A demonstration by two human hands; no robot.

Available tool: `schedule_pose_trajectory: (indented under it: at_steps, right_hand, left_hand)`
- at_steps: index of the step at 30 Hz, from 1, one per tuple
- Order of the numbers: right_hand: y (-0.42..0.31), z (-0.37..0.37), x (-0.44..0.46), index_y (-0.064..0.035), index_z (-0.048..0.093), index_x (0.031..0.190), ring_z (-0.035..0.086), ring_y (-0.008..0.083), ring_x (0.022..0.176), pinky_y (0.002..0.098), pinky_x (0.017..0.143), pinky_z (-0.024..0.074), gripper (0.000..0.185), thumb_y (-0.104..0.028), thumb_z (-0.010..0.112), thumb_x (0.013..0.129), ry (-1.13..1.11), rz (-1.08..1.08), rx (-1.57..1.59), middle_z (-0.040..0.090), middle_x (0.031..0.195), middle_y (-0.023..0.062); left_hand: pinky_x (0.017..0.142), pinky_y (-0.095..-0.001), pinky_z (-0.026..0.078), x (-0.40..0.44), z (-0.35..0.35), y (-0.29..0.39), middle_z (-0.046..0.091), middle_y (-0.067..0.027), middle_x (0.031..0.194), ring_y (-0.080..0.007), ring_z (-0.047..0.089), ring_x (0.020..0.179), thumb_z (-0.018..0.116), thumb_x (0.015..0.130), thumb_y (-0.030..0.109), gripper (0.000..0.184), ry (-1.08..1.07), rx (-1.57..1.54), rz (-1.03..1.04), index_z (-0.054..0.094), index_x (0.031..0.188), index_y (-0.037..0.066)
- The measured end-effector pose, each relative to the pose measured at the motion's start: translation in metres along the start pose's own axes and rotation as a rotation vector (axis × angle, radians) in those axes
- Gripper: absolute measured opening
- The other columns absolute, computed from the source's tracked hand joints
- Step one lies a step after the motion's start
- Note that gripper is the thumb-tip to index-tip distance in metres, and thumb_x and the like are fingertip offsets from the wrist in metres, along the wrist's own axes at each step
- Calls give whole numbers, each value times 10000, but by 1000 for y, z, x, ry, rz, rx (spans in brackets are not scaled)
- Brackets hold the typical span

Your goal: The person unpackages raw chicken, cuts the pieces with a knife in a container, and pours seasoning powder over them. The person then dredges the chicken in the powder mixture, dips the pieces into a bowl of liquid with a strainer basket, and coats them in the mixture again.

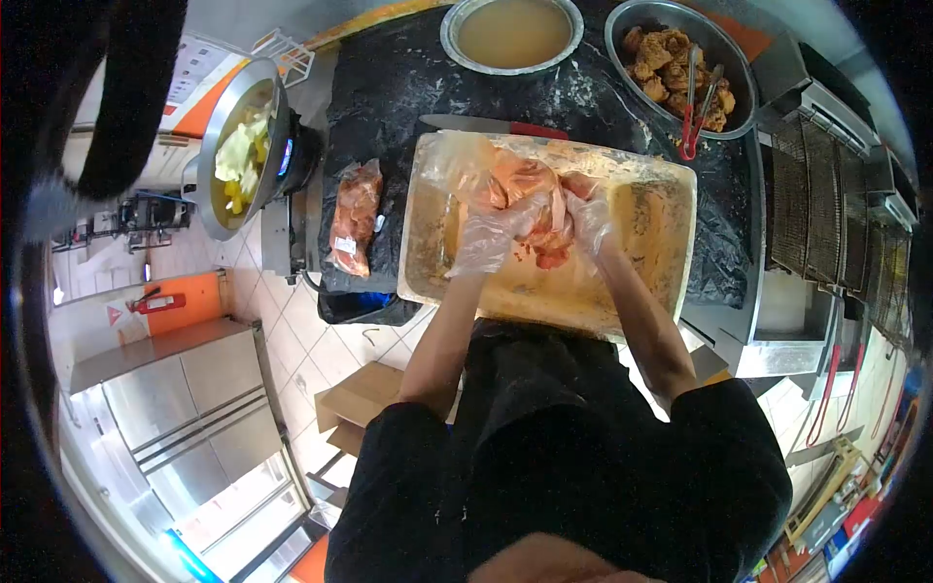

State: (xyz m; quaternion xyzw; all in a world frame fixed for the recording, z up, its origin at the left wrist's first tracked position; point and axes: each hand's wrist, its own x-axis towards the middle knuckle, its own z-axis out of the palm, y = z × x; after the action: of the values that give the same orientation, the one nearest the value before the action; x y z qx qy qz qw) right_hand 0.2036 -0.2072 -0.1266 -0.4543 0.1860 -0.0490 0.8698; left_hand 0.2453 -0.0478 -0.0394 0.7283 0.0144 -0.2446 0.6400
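Note:
Both of my hands wear clear plastic gloves and are over a worn, yellowish rectangular tub (pixel 641 277). A reddish clump of raw meat (pixel 530 185) is between them. My left hand (pixel 494 233) closes on the clump's near left side, and my right hand (pixel 590 219) grips its right side. Some fingertips are hidden by the meat. A cloudy clear plastic bag (pixel 457 160) appears at the tub's far left corner, beside the meat. Behind the tub's far rim lies a knife (pixel 466 123) with a red handle.
A plastic-wrapped pack of raw meat (pixel 355 219) lies left of the tub. At the back are a bowl of cloudy liquid (pixel 515 34) and a bowl of fried chicken (pixel 666 73) with red-handled tongs (pixel 692 117). A large pan (pixel 233 165) stands left; fryer baskets (pixel 816 194) are right.

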Motion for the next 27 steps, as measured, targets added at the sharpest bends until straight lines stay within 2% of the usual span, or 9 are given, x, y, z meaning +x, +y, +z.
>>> schedule_pose_trajectory:
  at_steps: [3, 8, 10, 14, 17, 19, 22, 25, 27]
  right_hand:
    - [-7, 4, -4, -1, 661, 996, 650, 127, 857, 288, 727, 537, 124, -78, 700, 907, 36, 36, 20, 692, 967, 69]
    - [4, -4, 5, -59, 594, 814, 601, 106, 744, 273, 648, 499, 149, -127, 579, 946, -108, -65, 251, 626, 822, 15]
    - [-5, -4, 3, -57, 592, 948, 603, 135, 858, 299, 728, 505, 89, -138, 603, 913, -103, -63, 134, 631, 931, 45]
    - [-43, 12, -13, -57, 557, 1201, 580, 174, 1066, 340, 889, 498, 470, -157, 743, 781, -205, -90, -181, 627, 1131, 90]
    - [-75, 26, -18, -45, 528, 1298, 575, 180, 1119, 346, 953, 490, 767, -142, 878, 622, -371, -204, -546, 630, 1196, 97]
    - [-70, 23, -12, -43, 542, 1299, 599, 178, 1080, 349, 954, 502, 865, -124, 942, 537, -405, -65, -570, 646, 1181, 82]
    - [-47, 19, -14, -49, 557, 1305, 614, 174, 1084, 340, 951, 509, 886, -158, 965, 526, -302, 5, -423, 655, 1194, 76]
    - [-27, 7, -13, -35, 540, 1351, 607, 177, 1128, 342, 1004, 484, 962, -243, 983, 523, -238, 34, -445, 646, 1241, 81]
    - [-19, -1, -6, -25, 564, 1322, 617, 180, 1114, 341, 999, 485, 932, -262, 983, 524, -213, 5, -597, 658, 1223, 84]
  left_hand:
    - [447, -230, 455, -3, 2, 6, 681, 4, 809, -79, 601, 606, 818, 812, 402, 450, 24, -45, 111, 697, 1121, 97]
    - [517, -248, 506, -4, -5, 2, 693, -9, 886, -86, 628, 688, 834, 796, 372, 474, -20, -71, -7, 691, 1143, 82]
    - [593, -243, 519, -14, 0, 19, 697, -10, 937, -79, 623, 742, 824, 820, 248, 371, 26, -44, -98, 698, 1106, 49]
    - [585, -229, 491, -1, -1, 10, 688, 11, 900, -44, 575, 677, 794, 861, 158, 225, 208, -141, -260, 716, 1030, 31]
    - [577, -236, 495, 10, -3, -4, 677, 5, 875, -60, 583, 663, 789, 866, 181, 235, 81, -24, 48, 709, 1040, 45]
    - [502, -264, 484, 8, 8, 11, 659, -10, 808, -99, 602, 623, 805, 850, 229, 268, 33, -136, 95, 692, 1031, 66]
    - [428, -282, 460, 14, 23, 18, 636, -16, 730, -123, 600, 554, 800, 860, 258, 248, 93, -209, 193, 681, 990, 83]
    - [400, -276, 433, 37, 25, -9, 631, -7, 689, -116, 585, 509, 778, 887, 253, 204, 216, -114, 494, 680, 949, 86]
    - [411, -272, 435, 41, 22, -12, 641, -10, 704, -110, 593, 528, 757, 908, 251, 185, 182, -144, 502, 676, 930, 86]
